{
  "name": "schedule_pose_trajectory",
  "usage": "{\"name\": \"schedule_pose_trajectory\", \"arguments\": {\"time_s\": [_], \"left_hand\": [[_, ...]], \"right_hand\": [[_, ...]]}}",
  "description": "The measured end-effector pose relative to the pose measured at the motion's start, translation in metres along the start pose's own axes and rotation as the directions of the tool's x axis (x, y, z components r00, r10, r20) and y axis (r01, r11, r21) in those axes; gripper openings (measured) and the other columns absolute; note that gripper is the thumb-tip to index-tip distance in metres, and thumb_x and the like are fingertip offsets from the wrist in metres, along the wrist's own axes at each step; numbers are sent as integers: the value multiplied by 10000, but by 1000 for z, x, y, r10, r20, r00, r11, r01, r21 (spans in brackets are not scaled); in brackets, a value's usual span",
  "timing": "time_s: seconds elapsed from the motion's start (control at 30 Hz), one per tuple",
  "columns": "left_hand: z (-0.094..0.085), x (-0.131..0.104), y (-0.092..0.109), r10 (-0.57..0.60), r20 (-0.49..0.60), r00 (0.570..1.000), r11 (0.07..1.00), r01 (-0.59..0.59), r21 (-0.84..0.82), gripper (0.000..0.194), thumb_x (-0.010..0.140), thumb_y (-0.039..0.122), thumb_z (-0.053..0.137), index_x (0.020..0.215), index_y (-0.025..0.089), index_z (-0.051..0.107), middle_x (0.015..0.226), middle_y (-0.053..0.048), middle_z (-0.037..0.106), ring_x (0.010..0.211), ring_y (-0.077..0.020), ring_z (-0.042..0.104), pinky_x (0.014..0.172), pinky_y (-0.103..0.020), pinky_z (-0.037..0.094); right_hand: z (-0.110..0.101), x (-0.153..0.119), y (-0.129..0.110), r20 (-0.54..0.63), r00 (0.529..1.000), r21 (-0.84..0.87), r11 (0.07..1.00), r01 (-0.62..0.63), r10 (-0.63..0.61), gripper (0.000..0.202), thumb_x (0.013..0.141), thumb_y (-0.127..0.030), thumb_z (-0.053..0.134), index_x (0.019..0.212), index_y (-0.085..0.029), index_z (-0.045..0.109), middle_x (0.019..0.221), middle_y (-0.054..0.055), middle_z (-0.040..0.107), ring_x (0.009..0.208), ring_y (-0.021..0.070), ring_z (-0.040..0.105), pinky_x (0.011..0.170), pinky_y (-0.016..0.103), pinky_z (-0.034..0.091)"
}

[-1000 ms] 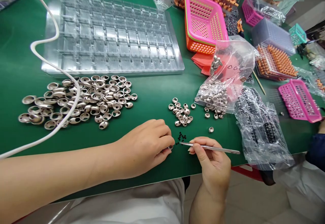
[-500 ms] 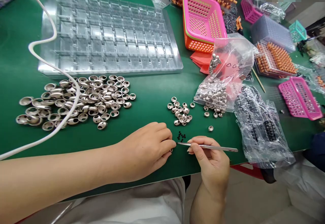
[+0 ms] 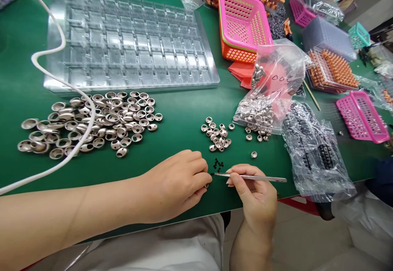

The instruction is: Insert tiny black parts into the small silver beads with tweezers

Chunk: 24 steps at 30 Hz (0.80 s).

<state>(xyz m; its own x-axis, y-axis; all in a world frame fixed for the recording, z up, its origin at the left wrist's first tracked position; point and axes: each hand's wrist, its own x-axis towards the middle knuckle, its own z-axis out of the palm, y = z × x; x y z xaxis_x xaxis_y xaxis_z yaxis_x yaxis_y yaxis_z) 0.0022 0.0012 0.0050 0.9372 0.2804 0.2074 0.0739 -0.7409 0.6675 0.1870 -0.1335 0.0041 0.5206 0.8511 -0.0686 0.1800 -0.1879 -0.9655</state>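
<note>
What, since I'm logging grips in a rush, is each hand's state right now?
Left hand: closed on a small metal piece, mostly hidden.
Right hand: closed, holding metal tweezers.

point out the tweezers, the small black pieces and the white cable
Tweezers (image 3: 264, 178): head view, on the metal shank
Small black pieces (image 3: 221, 164): head view, one in the cluster
White cable (image 3: 92, 112): head view, lower bend

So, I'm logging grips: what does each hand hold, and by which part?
Right hand: tweezers, nearer the tips than the back end. Left hand: a small metal piece, mostly hidden; which part can't be told.
</note>
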Motion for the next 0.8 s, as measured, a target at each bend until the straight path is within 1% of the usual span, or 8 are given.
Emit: {"name": "schedule_pose_trajectory", "arguments": {"time_s": [0.23, 0.53, 0.8], "left_hand": [[1, 0, 0, 0, -18, 1000, 1000, 0, 22, 197, 971, 150, 534, 961, 146, 731, 863, -63, 648, 776, -207, 528, 708, -357, 456], [0, 1, 1, -7, -6, 1000, 1000, 8, 14, 206, 978, 152, 530, 969, 142, 736, 859, -60, 641, 784, -206, 524, 715, -359, 460], [0, -1, 1, 0, -1, 1000, 1000, 0, 15, 209, 988, 155, 522, 979, 150, 731, 855, -58, 641, 774, -205, 520, 710, -354, 450]], "right_hand": [[0, 0, 0, 25, 1000, -15, 1000, -8, 8, 57, 901, -216, 724, 923, -268, 733, 887, -21, 739, 680, 78, 672, 646, 164, 577], [-1, 0, 0, 55, 998, -36, 999, -6, 8, 58, 907, -225, 714, 912, -282, 727, 881, -33, 738, 675, 71, 663, 625, 146, 561], [-1, -1, 1, 49, 999, -34, 999, 10, -8, 56, 906, -214, 708, 907, -265, 731, 864, -14, 732, 705, 95, 669, 632, 177, 559]]}}
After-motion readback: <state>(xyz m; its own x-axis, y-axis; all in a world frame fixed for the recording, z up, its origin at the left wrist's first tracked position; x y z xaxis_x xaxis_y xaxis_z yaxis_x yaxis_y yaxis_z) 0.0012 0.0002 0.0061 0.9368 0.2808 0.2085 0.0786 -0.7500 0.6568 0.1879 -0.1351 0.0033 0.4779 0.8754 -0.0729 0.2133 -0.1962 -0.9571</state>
